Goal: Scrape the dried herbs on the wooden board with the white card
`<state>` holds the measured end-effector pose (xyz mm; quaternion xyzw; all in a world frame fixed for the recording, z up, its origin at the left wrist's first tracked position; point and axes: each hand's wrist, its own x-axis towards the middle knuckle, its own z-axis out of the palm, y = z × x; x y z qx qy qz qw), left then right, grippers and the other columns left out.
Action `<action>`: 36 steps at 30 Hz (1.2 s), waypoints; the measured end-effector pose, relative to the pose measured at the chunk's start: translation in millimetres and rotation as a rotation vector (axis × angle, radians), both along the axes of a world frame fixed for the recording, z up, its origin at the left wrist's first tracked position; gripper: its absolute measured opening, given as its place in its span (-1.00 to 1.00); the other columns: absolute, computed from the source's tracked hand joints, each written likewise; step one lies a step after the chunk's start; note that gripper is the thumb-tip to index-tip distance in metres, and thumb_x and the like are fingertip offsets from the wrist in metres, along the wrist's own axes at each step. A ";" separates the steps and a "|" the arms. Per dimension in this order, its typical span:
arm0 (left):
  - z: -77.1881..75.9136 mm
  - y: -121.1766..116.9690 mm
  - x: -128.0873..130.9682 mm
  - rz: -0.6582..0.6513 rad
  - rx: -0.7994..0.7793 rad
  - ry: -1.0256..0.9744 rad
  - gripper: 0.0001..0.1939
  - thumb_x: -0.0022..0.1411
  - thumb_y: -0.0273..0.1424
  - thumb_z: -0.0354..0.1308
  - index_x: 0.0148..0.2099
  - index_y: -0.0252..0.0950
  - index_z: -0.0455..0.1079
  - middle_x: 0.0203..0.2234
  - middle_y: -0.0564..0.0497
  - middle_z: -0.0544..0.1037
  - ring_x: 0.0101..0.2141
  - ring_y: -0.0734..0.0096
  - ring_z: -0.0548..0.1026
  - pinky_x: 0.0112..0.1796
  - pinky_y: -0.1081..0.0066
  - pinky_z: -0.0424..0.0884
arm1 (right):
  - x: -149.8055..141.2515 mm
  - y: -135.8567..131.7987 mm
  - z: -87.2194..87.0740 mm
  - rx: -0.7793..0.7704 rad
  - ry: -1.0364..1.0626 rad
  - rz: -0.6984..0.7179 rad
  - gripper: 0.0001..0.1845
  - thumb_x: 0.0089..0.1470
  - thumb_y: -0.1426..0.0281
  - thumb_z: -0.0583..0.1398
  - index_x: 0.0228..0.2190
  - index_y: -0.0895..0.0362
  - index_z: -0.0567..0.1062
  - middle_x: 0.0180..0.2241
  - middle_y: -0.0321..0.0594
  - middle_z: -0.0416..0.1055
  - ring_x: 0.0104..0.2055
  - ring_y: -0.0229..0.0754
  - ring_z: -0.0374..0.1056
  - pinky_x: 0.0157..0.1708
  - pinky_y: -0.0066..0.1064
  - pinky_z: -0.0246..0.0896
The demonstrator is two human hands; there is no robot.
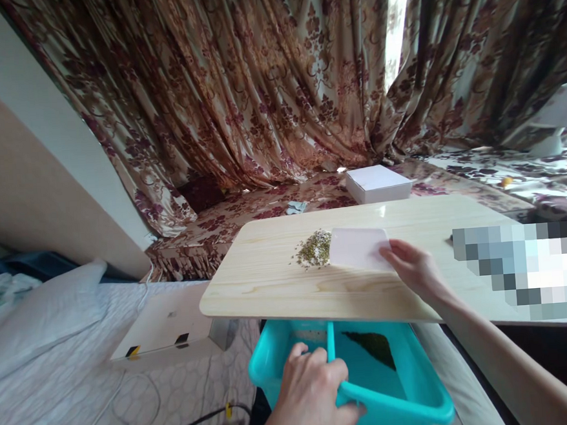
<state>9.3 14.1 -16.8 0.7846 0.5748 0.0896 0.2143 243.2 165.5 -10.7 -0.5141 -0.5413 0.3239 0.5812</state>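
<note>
My right hand (416, 269) pinches the right end of a thin white rectangular scraper (358, 248) low over the wooden tabletop. The scraper's left edge meets a loose pile of small green grains mixed with whitish ones (314, 249); their exact kind is too small to tell. Below the table's near edge is a turquoise two-compartment plastic bin (381, 393). My left hand (313, 392) grips its near rim around the divider, fingers bent over the edge. Dark green grains (375, 347) lie in the bin's right compartment, and some pale bits show in the left one.
The pale wooden table (264, 291) has rounded corners. Behind it a white box (378, 183) and a small folded cloth (296, 207) rest on a patterned ledge. A white carton (174, 320) and cables lie on the bed at left. A blurred-out patch covers the table's right side.
</note>
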 end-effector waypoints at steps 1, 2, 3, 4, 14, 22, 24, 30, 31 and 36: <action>0.8 -0.3 0.3 -0.001 0.001 0.000 -0.76 0.00 -0.20 0.31 -0.33 -0.19 0.41 -0.33 0.06 0.40 -0.11 0.20 0.32 0.11 0.21 -0.01 | -0.3 0.5 -0.4 0.001 0.001 0.005 -0.71 -0.18 0.15 0.27 -0.44 0.09 0.49 -0.41 -0.18 0.57 -0.32 -0.06 0.48 -0.23 -0.25 0.38; 1.6 -0.4 0.6 -0.004 0.001 -0.002 -0.77 0.00 -0.20 0.31 -0.33 -0.19 0.40 -0.34 0.06 0.40 -0.11 0.21 0.32 0.10 0.21 -0.01 | -0.6 1.0 -0.7 0.003 0.001 0.010 -0.70 -0.18 0.14 0.27 -0.44 0.09 0.49 -0.41 -0.18 0.57 -0.33 -0.07 0.48 -0.24 -0.25 0.38; 2.2 -0.3 0.8 -0.007 0.000 -0.005 -0.78 0.01 -0.20 0.30 -0.34 -0.19 0.40 -0.34 0.06 0.39 -0.12 0.21 0.33 0.10 0.20 -0.01 | -0.9 1.4 -1.1 0.005 0.000 0.015 -0.70 -0.18 0.14 0.27 -0.44 0.09 0.49 -0.41 -0.17 0.57 -0.33 -0.07 0.48 -0.24 -0.25 0.38; 2.8 -0.2 0.9 -0.008 0.001 -0.007 -0.78 0.02 -0.20 0.29 -0.34 -0.19 0.40 -0.34 0.06 0.39 -0.12 0.21 0.33 0.10 0.19 -0.01 | -1.4 1.7 -1.3 0.006 0.001 0.021 -0.70 -0.18 0.14 0.27 -0.44 0.10 0.49 -0.41 -0.17 0.56 -0.33 -0.07 0.48 -0.25 -0.25 0.38; 12.5 2.2 1.3 -0.024 0.006 0.041 -0.78 0.04 -0.16 0.27 -0.35 -0.17 0.42 -0.41 0.10 0.38 -0.18 0.26 0.34 0.05 0.24 0.07 | -9.6 3.7 -2.2 0.009 0.039 0.060 -0.70 -0.18 0.15 0.28 -0.42 0.10 0.50 -0.39 -0.18 0.56 -0.30 -0.09 0.47 -0.25 -0.31 0.37; 11.8 -2.2 -4.2 0.017 0.012 0.043 -0.77 0.01 -0.19 0.31 -0.35 -0.18 0.41 -0.39 0.11 0.40 -0.17 0.28 0.34 0.06 0.24 0.03 | -9.5 2.5 -4.6 0.006 -0.021 0.085 -0.70 -0.15 0.15 0.26 -0.43 0.11 0.51 -0.43 -0.18 0.56 -0.33 -0.09 0.47 -0.33 -0.34 0.37; 12.2 -2.9 -6.7 0.021 0.005 0.046 -0.78 0.01 -0.20 0.32 -0.36 -0.18 0.40 -0.40 0.10 0.40 -0.17 0.26 0.34 0.04 0.24 0.06 | -9.8 1.6 -3.5 0.007 -0.013 0.086 -0.71 -0.15 0.15 0.25 -0.43 0.11 0.51 -0.42 -0.19 0.56 -0.34 -0.10 0.47 -0.33 -0.35 0.37; 12.8 -4.4 -14.6 0.044 0.018 0.046 -0.81 0.00 -0.25 0.31 -0.39 -0.19 0.39 -0.43 0.11 0.39 -0.20 0.27 0.34 0.01 0.24 0.08 | -14.4 1.9 0.8 -0.001 -0.039 0.083 -0.73 -0.13 0.17 0.23 -0.44 0.12 0.50 -0.42 -0.18 0.56 -0.31 -0.10 0.46 -0.30 -0.34 0.36; 12.4 -4.3 -16.1 0.049 0.020 0.040 -0.82 0.01 -0.27 0.30 -0.40 -0.19 0.38 -0.43 0.11 0.39 -0.21 0.27 0.34 0.01 0.25 0.08 | -15.0 2.5 1.0 0.000 -0.045 0.083 -0.73 -0.14 0.17 0.23 -0.44 0.12 0.50 -0.42 -0.18 0.56 -0.32 -0.10 0.46 -0.31 -0.34 0.36; 10.0 -2.8 -23.1 0.070 0.036 0.035 -0.87 0.03 -0.31 0.25 -0.41 -0.20 0.37 -0.45 0.11 0.39 -0.26 0.30 0.36 -0.02 0.26 0.10 | -15.9 5.4 -0.6 0.010 -0.072 0.089 -0.71 -0.14 0.16 0.23 -0.45 0.12 0.50 -0.45 -0.18 0.55 -0.35 -0.10 0.46 -0.35 -0.34 0.36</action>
